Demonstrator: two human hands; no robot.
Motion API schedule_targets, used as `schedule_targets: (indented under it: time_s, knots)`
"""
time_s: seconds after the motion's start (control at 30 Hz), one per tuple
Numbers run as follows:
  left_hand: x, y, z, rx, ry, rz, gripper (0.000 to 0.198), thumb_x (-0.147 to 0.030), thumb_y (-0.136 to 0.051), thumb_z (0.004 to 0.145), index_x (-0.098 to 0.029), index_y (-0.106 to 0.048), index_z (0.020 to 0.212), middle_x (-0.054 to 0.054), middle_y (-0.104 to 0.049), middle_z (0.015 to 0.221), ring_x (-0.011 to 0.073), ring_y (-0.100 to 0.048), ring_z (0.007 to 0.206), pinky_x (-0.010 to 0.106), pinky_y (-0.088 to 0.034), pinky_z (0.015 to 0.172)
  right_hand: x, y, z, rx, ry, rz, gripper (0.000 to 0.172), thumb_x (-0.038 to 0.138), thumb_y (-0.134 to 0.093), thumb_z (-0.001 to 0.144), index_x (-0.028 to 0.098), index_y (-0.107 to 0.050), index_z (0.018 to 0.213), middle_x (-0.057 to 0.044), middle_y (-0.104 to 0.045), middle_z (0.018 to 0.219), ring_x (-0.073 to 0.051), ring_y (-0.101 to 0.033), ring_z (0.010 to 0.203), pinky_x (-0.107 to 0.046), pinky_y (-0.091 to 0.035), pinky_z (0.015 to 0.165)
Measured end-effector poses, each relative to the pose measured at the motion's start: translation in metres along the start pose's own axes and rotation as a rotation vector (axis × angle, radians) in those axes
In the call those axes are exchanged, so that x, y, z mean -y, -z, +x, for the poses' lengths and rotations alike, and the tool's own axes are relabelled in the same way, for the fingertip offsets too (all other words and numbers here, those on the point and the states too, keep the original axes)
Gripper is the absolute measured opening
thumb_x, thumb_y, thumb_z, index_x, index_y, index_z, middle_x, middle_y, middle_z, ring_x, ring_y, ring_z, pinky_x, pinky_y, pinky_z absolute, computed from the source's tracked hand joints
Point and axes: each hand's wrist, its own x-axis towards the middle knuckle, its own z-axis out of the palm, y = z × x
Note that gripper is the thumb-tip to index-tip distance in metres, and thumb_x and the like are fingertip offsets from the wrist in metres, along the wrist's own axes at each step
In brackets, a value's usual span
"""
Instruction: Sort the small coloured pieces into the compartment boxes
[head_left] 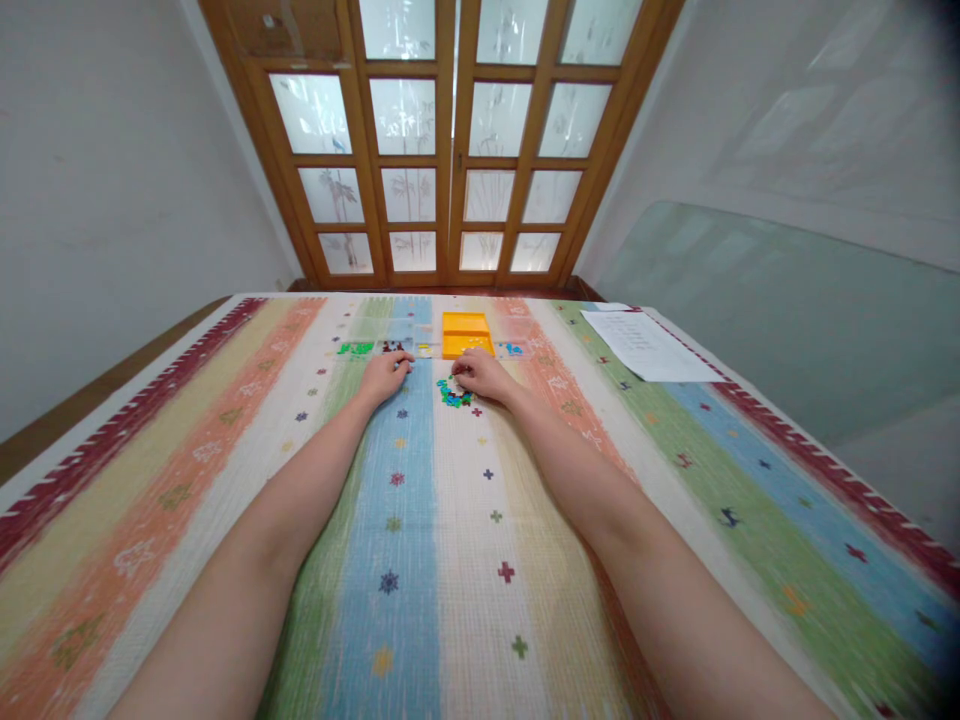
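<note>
Both my arms reach far out across a striped, colourful cloth (pixel 420 560). My left hand (pixel 385 375) rests on the cloth with its fingers curled, its fingertips by a clear divided tray (pixel 390 330) that holds green beads (pixel 355 348) and dark red ones. My right hand (pixel 480 373) is curled over a small heap of blue and green beads (pixel 453 395) on the cloth, fingers pinched together. What the fingers hold is too small to see. A yellow box (pixel 465 333) stands just beyond both hands.
A printed white sheet (pixel 646 345) lies at the far right of the cloth. A wooden door with frosted glass panes (pixel 450 150) stands behind. White walls are on both sides, and a pale green panel (pixel 787 320) leans on the right.
</note>
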Motion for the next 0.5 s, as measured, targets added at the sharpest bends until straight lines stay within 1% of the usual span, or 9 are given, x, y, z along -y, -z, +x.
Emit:
schedule_targets:
  time_s: [0.1,0.27,0.37,0.5]
  knots:
    - [0.0007,-0.0006,0.0004,0.002,-0.004,0.004,0.032,-0.026,-0.052,0.097,-0.023,-0.077,0.115,0.004,-0.081,0.101,0.0245,-0.072,0.102,0.036,-0.053,0.097,0.0002,-0.0016,-0.0001,0.014,0.021,-0.031,0.017,0.018,-0.064,0.091,0.02,-0.078,0.1,-0.008,-0.071,0.1,-0.024,-0.061,0.098,-0.032,-0.043,0.088]
    - [0.0023,-0.0018,0.0011,0.0,-0.013,0.014,0.032,-0.027,-0.051,0.097,-0.024,-0.077,0.114,0.003,-0.081,0.101,0.0246,-0.072,0.103,0.036,-0.053,0.097,0.0014,-0.0018,-0.0001,0.033,0.014,-0.047,0.017,0.018,-0.064,0.093,0.021,-0.079,0.1,-0.008,-0.07,0.1,-0.024,-0.06,0.1,-0.033,-0.043,0.089]
    - [0.0028,-0.0018,0.0014,0.002,-0.018,0.016,0.032,-0.027,-0.051,0.097,-0.023,-0.077,0.115,0.004,-0.081,0.101,0.0249,-0.072,0.102,0.037,-0.053,0.097,0.0049,-0.0001,0.0002,0.037,0.013,-0.038,0.014,0.018,-0.065,0.092,0.021,-0.078,0.097,-0.008,-0.07,0.1,-0.024,-0.06,0.1,-0.033,-0.043,0.089]
    - [0.0029,-0.0019,0.001,-0.001,-0.034,0.022,0.032,-0.026,-0.051,0.097,-0.023,-0.077,0.115,0.004,-0.081,0.1,0.025,-0.072,0.103,0.037,-0.053,0.098,0.0076,0.0007,0.0005,-0.001,-0.017,0.004,0.01,0.019,-0.066,0.091,0.02,-0.076,0.092,-0.008,-0.072,0.097,-0.024,-0.06,0.096,-0.032,-0.043,0.086]
